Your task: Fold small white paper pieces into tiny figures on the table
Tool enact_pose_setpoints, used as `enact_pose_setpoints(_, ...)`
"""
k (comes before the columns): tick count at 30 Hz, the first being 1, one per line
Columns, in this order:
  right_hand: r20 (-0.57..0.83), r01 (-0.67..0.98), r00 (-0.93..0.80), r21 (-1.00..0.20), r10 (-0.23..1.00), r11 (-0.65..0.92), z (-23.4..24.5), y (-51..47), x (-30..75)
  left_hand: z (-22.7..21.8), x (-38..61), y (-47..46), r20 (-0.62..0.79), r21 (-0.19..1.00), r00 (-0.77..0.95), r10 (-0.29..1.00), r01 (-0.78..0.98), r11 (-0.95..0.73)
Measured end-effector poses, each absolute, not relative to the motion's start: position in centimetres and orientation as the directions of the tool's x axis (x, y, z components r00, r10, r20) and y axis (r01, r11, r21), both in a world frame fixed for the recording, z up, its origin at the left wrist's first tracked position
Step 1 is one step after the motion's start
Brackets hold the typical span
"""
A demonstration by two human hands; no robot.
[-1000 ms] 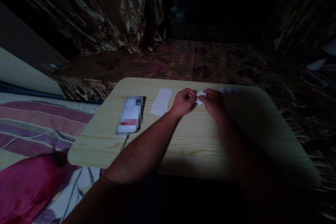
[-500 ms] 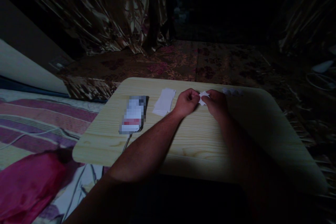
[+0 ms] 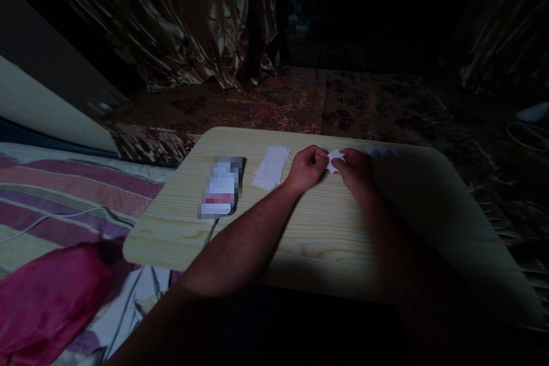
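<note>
A small white folded paper piece with pointed corners is pinched between both my hands over the far middle of a light wooden table. My left hand grips its left side with curled fingers. My right hand, in shadow, pinches its right side. A stack of white paper slips lies just left of my left hand.
A phone with a cable lies on the table's left part. Small white paper bits sit beyond my right hand. A striped bedcover and a red cloth lie at left. Patterned curtains and carpet fill the dark back.
The view has drifted slightly, so the table and hands sit a little further right in the picture. Both hands keep pinching the paper piece with only small finger movement.
</note>
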State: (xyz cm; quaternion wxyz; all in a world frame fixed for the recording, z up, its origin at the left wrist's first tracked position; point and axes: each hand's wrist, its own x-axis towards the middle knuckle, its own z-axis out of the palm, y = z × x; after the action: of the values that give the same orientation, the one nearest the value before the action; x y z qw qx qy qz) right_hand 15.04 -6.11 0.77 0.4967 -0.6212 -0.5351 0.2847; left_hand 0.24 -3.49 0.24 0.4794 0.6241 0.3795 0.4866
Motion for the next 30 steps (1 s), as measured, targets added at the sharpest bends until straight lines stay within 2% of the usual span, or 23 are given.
enact_pose_setpoints(3, 0.151, 0.354, 0.257, -0.934, 0.954, 0.052, 0.7, -6.0, 15.0, 0.2, 0.2, -3.4, 0.236, 0.969, 0.231, 0.944, 0.016, -0.247)
enact_pose_setpoints(8, 0.213, 0.459, 0.267, -0.886, 0.940, 0.070, 0.8, -6.2, 15.1, 0.2, 0.2, -3.4, 0.241, 0.968, 0.248, 0.938, 0.010, -0.251)
enact_pose_setpoints(16, 0.141, 0.355, 0.240, -0.934, 0.960, 0.049, 1.2, -6.3, 14.9, 0.2, 0.2, -3.4, 0.225, 0.974, 0.230, 0.947, -0.036, -0.222)
enact_pose_setpoints(24, 0.230, 0.416, 0.286, -0.904, 0.930, 0.096, 1.5, -6.7, 15.1, 0.2, 0.1, -3.4, 0.222, 0.974, 0.244, 0.944, -0.017, -0.225)
enact_pose_setpoints(30, 0.175, 0.326, 0.291, -0.942, 0.941, 0.074, 1.6, -6.8, 15.0, 0.3, 0.1, -3.5, 0.212, 0.977, 0.238, 0.948, -0.045, -0.208)
